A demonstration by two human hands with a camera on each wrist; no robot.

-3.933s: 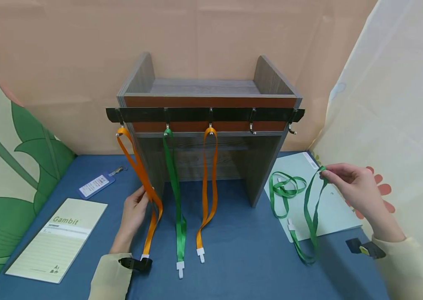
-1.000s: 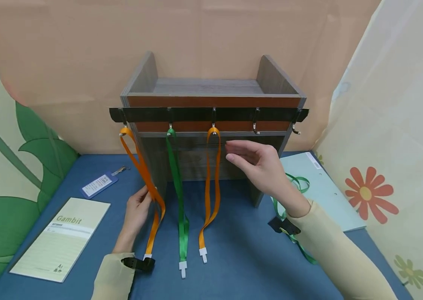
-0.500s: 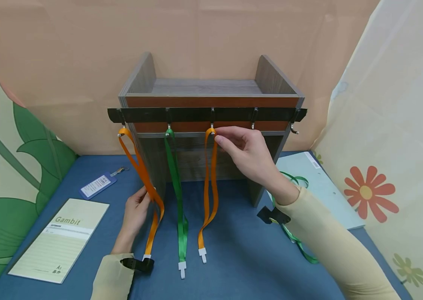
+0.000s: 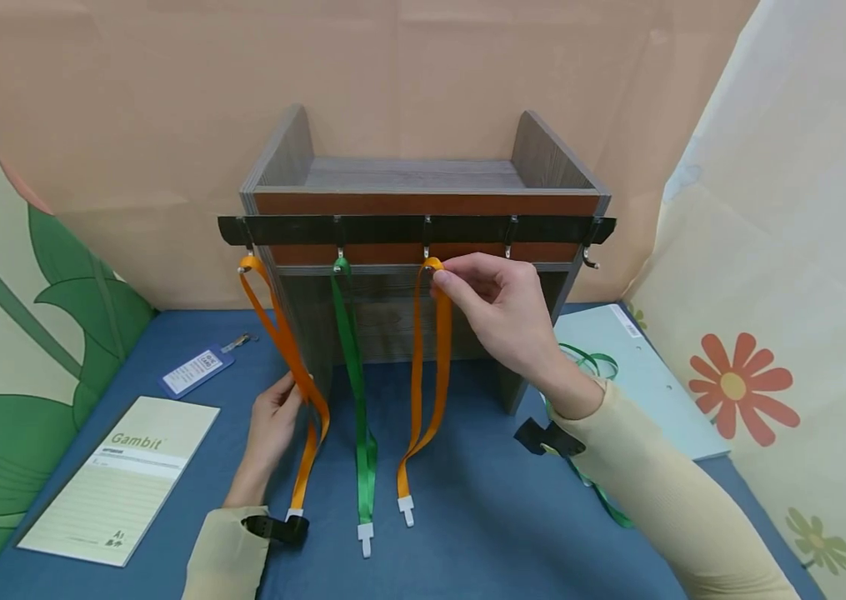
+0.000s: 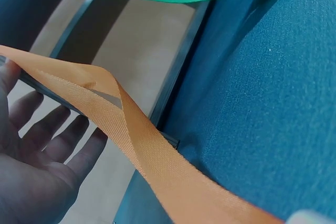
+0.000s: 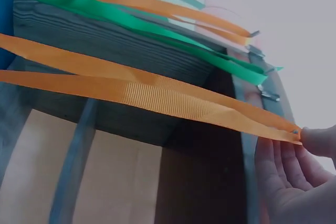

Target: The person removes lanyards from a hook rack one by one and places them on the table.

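The right hand (image 4: 508, 317) pinches the middle orange ribbon lanyard (image 4: 443, 350) near its top loop, thumb against fingers, right at the 3rd hook (image 4: 427, 249) from the left. That hook belongs to a long black strip (image 4: 392, 228), whose 2 ends jut past the sides of a grey wood-grain shelf (image 4: 415, 172). The left hand (image 4: 270, 421), fingers spread, is by the leftmost orange ribbon lanyard (image 4: 289, 350) — thumb at the strap's edge, though I cannot tell whether it grips anything. A green ribbon lanyard (image 4: 351, 350) hangs between these 2, a gap on either side. Blue tabletop (image 4: 453, 533) stretches between its white clip (image 4: 366, 540) and the right sleeve (image 4: 663, 492).
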